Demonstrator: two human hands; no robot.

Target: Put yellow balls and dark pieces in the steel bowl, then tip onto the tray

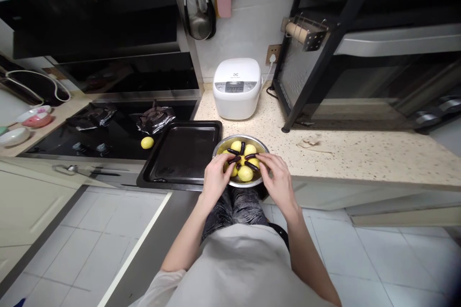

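A steel bowl (220,146) sits at the counter's front edge, filled with several yellow potatoes (245,173) and several small dark eggplants (251,166). My left hand (215,176) rests on the bowl's left side, fingers curled over a potato and touching a dark eggplant. On the bowl's right side, my right hand (276,179) reaches in with its fingers pinched on the end of an eggplant. Whether either hand truly grips its item is hard to make out.
A black baking tray (183,153) lies left of the bowl. One loose potato (147,142) sits on the black gas hob (101,129). A white rice cooker (236,87) stands behind the bowl. A black rack with an oven (360,43) fills the right counter.
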